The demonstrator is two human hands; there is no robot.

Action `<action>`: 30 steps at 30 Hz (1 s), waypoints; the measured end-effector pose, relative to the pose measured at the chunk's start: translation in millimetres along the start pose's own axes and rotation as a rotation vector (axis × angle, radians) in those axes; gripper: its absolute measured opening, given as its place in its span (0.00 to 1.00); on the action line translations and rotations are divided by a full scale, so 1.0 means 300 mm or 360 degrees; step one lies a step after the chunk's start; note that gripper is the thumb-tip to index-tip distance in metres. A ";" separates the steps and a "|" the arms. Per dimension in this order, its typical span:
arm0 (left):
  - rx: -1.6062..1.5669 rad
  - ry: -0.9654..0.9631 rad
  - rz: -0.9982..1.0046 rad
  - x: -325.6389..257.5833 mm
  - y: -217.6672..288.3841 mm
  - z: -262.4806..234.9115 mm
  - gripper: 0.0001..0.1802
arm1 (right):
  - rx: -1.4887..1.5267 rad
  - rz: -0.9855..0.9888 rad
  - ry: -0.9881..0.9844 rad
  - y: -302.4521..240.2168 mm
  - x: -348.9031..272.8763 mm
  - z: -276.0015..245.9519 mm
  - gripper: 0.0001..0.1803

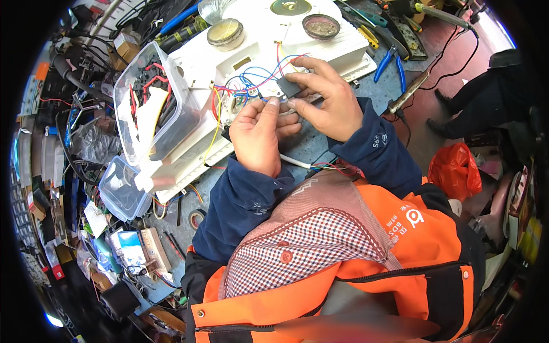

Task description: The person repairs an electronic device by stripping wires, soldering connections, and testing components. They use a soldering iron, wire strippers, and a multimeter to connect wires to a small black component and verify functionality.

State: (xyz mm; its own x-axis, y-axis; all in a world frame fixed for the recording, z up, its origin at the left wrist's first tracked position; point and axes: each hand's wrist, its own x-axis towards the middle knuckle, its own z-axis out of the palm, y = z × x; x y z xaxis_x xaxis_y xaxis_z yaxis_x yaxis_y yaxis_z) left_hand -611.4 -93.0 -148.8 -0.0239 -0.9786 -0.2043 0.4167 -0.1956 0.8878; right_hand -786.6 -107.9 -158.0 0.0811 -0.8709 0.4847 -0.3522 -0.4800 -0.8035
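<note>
In front of me, my left hand (pixel 263 137) is closed, thumb against forefinger, pinching a thin wire. Fingertip to fingertip with it, my right hand (pixel 337 108) is closed around a small dark grey block (pixel 289 87). Its thumb comes close to my left thumb. Blue wires (pixel 250 75) loop beside the block, with red and yellow wires among them. All this lies over the edge of a white appliance housing (pixel 189 54), which carries round fittings on top. The exact wire ends between my fingers are too small to make out.
At the left, a clear plastic box (pixel 123 117) holds red and black leads; its blue-tinted lid (pixel 123 191) lies below. Blue-handled pliers (pixel 390 66) rest at the right, near a soldering iron (pixel 443 16). A white cable (pixel 294 161) runs below my hands. Another person's legs (pixel 486 100) are at the right.
</note>
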 end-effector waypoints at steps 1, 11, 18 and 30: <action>0.0020 0.0005 -0.0003 -0.002 0.008 0.005 0.09 | 0.0005 -0.0033 -0.0003 0.004 -0.001 0.000 0.24; 0.0028 0.0028 -0.0066 0.002 0.027 0.006 0.10 | -0.0151 -0.0301 0.0002 0.031 0.010 0.016 0.13; 0.0386 0.0017 0.0155 -0.041 0.025 0.020 0.10 | -0.0195 -0.0309 0.0036 0.014 0.020 0.011 0.10; 0.2476 -0.0267 0.1965 0.082 0.124 -0.035 0.15 | -0.0392 -0.0397 0.0140 -0.015 0.052 -0.003 0.22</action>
State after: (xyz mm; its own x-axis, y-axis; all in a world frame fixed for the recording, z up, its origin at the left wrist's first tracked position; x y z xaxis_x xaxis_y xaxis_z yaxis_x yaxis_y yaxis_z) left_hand -587.1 -123.7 -125.1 -0.5032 -0.5801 0.6405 -0.7309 0.6811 0.0426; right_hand -784.6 -119.3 -146.6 0.1163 -0.7125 0.6920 -0.5468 -0.6276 -0.5542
